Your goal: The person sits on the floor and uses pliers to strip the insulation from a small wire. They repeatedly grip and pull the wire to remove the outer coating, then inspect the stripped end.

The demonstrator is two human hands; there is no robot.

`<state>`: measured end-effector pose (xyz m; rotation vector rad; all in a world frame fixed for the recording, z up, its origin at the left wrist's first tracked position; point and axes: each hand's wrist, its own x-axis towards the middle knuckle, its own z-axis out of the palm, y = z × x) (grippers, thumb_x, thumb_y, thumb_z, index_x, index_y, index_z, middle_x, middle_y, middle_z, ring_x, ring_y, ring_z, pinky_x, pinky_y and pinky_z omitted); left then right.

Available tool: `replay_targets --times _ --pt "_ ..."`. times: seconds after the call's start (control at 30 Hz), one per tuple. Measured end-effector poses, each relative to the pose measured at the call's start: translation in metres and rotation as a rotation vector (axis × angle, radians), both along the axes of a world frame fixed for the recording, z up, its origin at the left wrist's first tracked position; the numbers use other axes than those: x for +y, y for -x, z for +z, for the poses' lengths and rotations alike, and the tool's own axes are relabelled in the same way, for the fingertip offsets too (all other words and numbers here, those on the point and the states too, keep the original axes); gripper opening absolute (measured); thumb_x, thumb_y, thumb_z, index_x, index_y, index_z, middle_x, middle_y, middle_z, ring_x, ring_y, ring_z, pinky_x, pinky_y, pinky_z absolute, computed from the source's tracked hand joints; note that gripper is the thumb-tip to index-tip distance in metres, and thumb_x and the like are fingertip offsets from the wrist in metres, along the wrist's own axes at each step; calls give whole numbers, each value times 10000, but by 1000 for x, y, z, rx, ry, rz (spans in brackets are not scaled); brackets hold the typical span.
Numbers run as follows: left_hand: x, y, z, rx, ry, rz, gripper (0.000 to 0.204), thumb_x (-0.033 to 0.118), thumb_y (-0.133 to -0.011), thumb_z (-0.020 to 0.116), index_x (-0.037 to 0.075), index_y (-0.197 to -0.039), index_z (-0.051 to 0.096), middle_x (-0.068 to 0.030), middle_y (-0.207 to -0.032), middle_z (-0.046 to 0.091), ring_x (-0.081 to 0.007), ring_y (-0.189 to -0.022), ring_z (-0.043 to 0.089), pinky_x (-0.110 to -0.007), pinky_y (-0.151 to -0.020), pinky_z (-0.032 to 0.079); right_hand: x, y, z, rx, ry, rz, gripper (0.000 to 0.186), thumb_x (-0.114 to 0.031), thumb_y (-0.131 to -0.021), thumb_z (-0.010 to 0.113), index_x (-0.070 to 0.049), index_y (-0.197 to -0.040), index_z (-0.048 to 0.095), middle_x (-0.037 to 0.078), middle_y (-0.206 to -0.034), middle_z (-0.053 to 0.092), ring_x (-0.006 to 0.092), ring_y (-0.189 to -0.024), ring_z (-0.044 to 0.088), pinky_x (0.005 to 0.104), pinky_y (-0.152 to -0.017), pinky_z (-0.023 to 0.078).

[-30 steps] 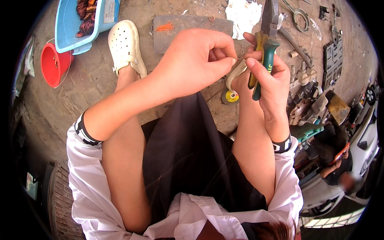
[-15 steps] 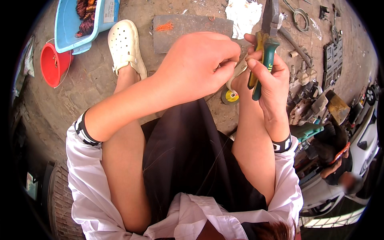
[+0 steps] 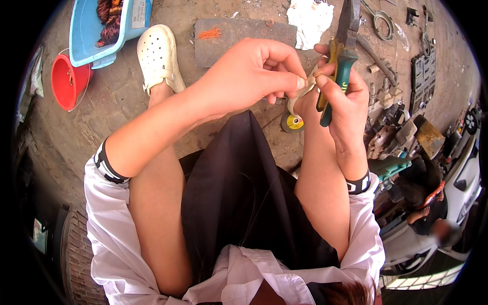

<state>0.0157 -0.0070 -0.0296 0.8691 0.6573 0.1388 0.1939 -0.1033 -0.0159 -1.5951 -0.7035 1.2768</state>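
Note:
My right hand (image 3: 345, 101) is wrapped round pliers (image 3: 346, 30) with yellow and dark green handles, jaws pointing up, its thumb and fingertips pinching a thin wire (image 3: 316, 77). Beside it, my left hand (image 3: 262, 73) has thumb and index pinched at that wire, close to my right thumb, the other fingers curled beneath. The wire is too fine to trace fully. Behind my hands lie a grey plate (image 3: 223, 51) with orange wire bits (image 3: 208, 33), a white cloth (image 3: 310, 23) and a disc (image 3: 293, 122) with a yellow label.
A blue tub (image 3: 81, 28) of dark copper-coloured coils and a red bucket (image 3: 65, 84) stand at left. Metal tools (image 3: 382, 25), parts (image 3: 386, 134) and a black case (image 3: 422, 81) cover the right floor. Another person (image 3: 427, 213) crouches near a white car (image 3: 465, 178) at far right.
My left hand has rolled and shifted slightly right, its thumb now reaching further toward my right thumb. My right hand and the pliers have moved only slightly.

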Motion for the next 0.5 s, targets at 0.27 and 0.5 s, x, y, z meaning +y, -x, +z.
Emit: replay_targets --times 0.27,0.5 --pt "0 2 -4 22 12 24 109 154 -886 665 51 -918 685 -2 -759 642 -47 -678 558 -202 -593 443 2 2 -1 27 18 -3 120 6 -833 664 5 -949 693 94 -1197 619 53 -797 559 197 -663 448" --pt "2 1 0 55 0 7 151 169 -897 650 53 -987 684 -4 -782 655 -42 -679 560 -194 -592 441 0 -1 -2 44 14 5 96 -19 -840 679 -3 -933 699 102 -1220 613 66 -859 562 218 -726 450"
